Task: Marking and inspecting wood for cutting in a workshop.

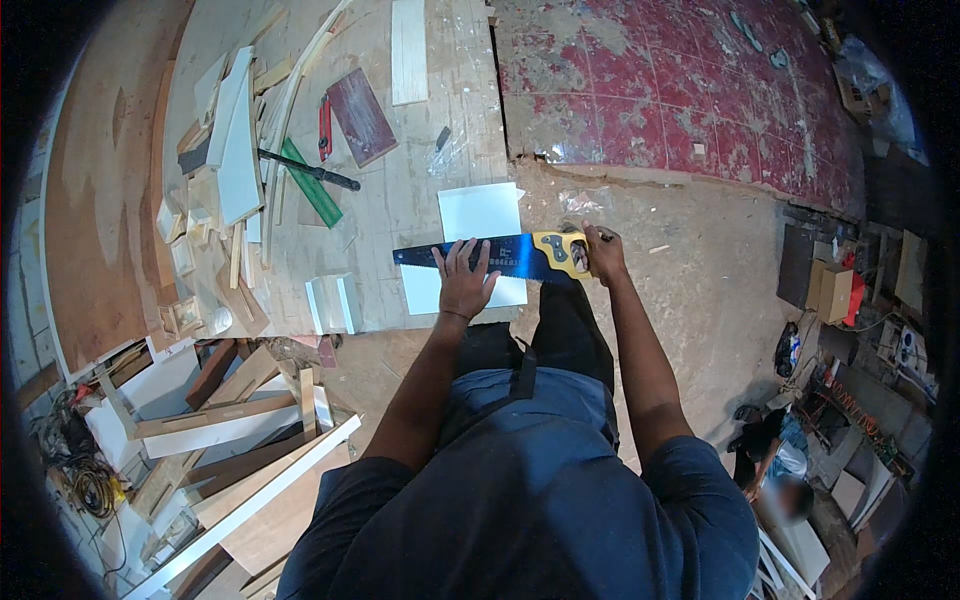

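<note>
A hand saw with a blue blade and yellow handle lies level across two white boards at the front edge of the pale work surface. My right hand grips its handle. My left hand rests spread on the blade, fingers apart, pressing flat over it. Further back on the surface are a green ruler, a black bar-like tool, a small red tool and a maroon board.
Wood strips and offcuts cover the surface's left; lumber is piled at lower left. A red, worn platform stands at the back right. Boxes and clutter line the right side, where another person is at lower right.
</note>
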`<state>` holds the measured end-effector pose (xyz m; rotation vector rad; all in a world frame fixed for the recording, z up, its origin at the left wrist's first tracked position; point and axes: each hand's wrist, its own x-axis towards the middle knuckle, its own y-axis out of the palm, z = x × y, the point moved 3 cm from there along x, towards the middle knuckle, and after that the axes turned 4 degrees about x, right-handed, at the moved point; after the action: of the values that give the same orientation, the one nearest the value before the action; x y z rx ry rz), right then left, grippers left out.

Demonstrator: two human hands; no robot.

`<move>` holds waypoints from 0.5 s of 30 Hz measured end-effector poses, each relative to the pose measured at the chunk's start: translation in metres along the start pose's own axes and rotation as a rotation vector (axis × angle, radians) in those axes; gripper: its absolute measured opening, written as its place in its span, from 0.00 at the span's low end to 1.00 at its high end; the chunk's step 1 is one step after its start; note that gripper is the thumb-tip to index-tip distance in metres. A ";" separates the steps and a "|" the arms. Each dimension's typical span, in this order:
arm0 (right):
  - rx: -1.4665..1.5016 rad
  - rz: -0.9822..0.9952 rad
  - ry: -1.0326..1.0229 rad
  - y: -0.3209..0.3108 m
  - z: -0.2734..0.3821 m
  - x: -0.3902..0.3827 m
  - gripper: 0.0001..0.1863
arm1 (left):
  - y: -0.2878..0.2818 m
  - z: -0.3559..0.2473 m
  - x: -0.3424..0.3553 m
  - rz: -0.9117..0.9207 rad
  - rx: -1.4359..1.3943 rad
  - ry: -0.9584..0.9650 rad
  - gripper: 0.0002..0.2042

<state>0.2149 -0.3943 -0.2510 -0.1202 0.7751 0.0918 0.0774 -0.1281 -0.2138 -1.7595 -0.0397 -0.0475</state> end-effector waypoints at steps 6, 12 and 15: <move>0.004 -0.020 -0.026 -0.003 -0.007 0.008 0.21 | 0.000 0.000 0.001 -0.006 -0.003 -0.002 0.32; -0.017 -0.014 -0.005 -0.005 -0.010 0.008 0.22 | 0.001 0.002 0.000 -0.027 -0.018 -0.002 0.31; -0.005 -0.008 -0.003 -0.002 -0.010 0.009 0.22 | 0.004 0.006 -0.003 -0.026 -0.039 -0.023 0.32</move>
<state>0.2145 -0.3978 -0.2638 -0.1281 0.7717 0.0867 0.0750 -0.1229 -0.2192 -1.7991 -0.0787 -0.0465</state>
